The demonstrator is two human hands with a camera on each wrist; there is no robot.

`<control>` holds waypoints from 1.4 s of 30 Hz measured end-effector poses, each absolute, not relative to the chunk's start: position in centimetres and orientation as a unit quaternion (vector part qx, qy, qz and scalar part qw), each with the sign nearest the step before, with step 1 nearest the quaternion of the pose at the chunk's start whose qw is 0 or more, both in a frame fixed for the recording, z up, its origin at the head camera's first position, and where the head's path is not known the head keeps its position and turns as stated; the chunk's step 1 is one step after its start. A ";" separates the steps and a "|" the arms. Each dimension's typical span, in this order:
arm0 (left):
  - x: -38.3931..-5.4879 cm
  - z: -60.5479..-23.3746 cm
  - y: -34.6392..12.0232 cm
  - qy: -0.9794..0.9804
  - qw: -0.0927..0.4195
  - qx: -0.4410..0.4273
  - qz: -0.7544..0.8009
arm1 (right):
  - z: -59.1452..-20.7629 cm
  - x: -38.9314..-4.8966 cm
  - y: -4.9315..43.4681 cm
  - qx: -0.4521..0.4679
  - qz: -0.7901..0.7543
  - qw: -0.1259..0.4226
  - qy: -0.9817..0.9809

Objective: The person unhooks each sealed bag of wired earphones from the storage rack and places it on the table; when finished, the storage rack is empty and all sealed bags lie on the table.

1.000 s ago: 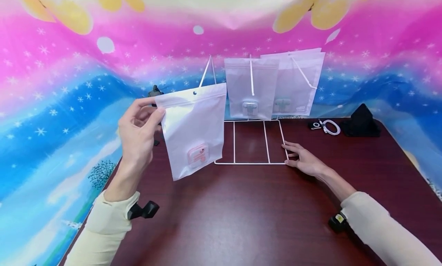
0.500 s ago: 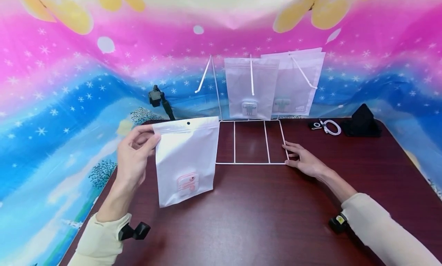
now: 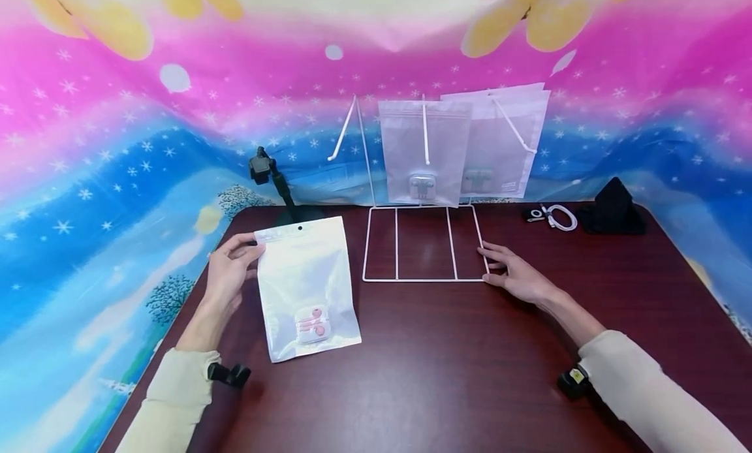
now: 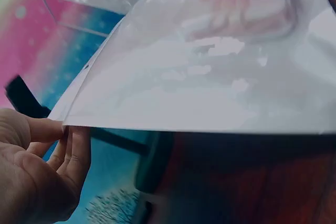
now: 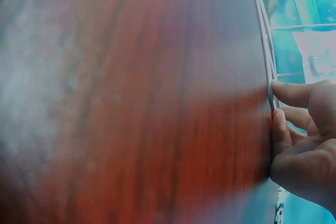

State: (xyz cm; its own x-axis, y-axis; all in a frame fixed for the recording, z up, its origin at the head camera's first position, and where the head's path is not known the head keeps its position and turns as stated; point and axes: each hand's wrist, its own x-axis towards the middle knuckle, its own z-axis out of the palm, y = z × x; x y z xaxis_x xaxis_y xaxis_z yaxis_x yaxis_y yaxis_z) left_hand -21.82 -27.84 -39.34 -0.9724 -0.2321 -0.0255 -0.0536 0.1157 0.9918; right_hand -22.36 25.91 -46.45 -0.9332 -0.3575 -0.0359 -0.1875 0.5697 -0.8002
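My left hand (image 3: 226, 273) pinches the upper left corner of a white zip pouch (image 3: 308, 264) between thumb and fingers. Pink earphones (image 3: 313, 324) in a clear case show through the pouch's lower part, and a small hang hole is near its top. In the left wrist view the pouch (image 4: 199, 87) stretches away from the fingertips. At the right side of a white wire display rack (image 3: 423, 281), my right hand (image 3: 517, 273) rests its fingertips on the base wire near the front corner. The right wrist view shows those fingers (image 5: 294, 95) touching the wire.
More pouches hang on the rack, one on the middle hook (image 3: 425, 130) and others on the right hook (image 3: 514, 125). The left hook (image 3: 343, 128) is bare. A black stand (image 3: 281, 185), a coiled white cable (image 3: 561, 218) and a black holder (image 3: 613, 208) line the table's back.
My left hand has lowered the pouch from in front of the left hook towards the table, to the rack's front left. My right hand has stayed at the base.
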 end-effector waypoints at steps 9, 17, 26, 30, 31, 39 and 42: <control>-23.7 -42.5 -28.5 -0.779 0.021 0.119 -0.615 | -46.6 -22.4 25.9 -0.150 -0.430 0.094 0.885; -24.5 -44.4 -28.2 -0.790 -0.011 0.123 -0.601 | -46.9 -22.6 25.9 -0.157 -0.433 0.086 0.884; -25.1 -45.3 -27.8 -0.800 -0.038 0.125 -0.585 | -46.9 -22.5 26.0 -0.154 -0.435 0.088 0.883; -25.3 -45.5 -27.8 -0.817 -0.055 0.125 -0.560 | -46.8 -22.5 25.9 -0.153 -0.435 0.089 0.883; -25.3 -45.4 -27.8 -0.820 -0.058 0.125 -0.555 | -46.8 -22.5 25.9 -0.152 -0.435 0.089 0.883; -25.4 -44.8 -27.4 -0.839 -0.068 0.124 -0.525 | -46.8 -22.5 26.0 -0.152 -0.430 0.090 0.885; -25.6 -44.4 -27.4 -0.837 -0.064 0.126 -0.529 | -46.8 -22.4 25.9 -0.153 -0.430 0.089 0.885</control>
State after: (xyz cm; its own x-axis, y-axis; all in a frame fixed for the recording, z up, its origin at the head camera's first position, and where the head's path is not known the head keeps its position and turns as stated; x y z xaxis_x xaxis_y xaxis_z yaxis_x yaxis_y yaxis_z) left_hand -25.58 -27.38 -44.40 -0.9601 -0.1430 -0.2405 -0.2786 0.4090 0.8690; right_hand -22.44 25.92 -46.81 -0.9370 -0.3483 -0.0264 -0.1945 0.5831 -0.7888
